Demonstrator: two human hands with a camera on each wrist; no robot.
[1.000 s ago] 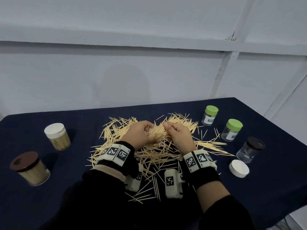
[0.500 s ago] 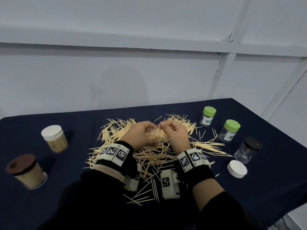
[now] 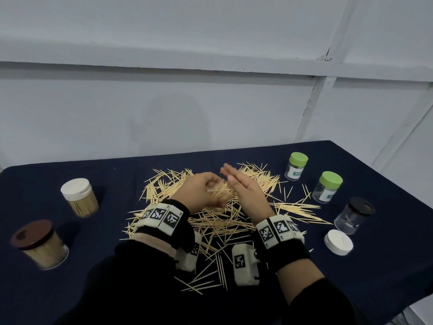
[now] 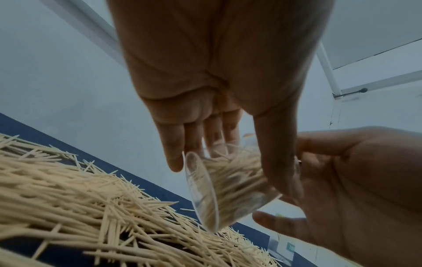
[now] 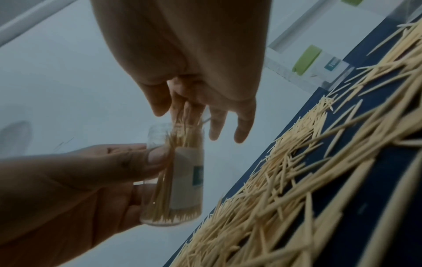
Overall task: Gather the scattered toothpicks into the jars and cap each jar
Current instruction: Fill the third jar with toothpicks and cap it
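Fingers and thumb of my left hand (image 3: 203,191) wrap a clear toothpick jar (image 5: 175,173), tilted for filling; my right hand (image 3: 243,191) is flat, fingers straight, guarding its mouth. Scattered toothpicks (image 3: 220,221) lie beneath; its white cap (image 3: 338,242) waits at four o'clock.

Jars (image 3: 295,166) right — toothpick heap (image 3: 210,221) centre

Clear uncapped jar (image 5: 175,177) — part-filled, above scattered toothpicks (image 3: 234,221).
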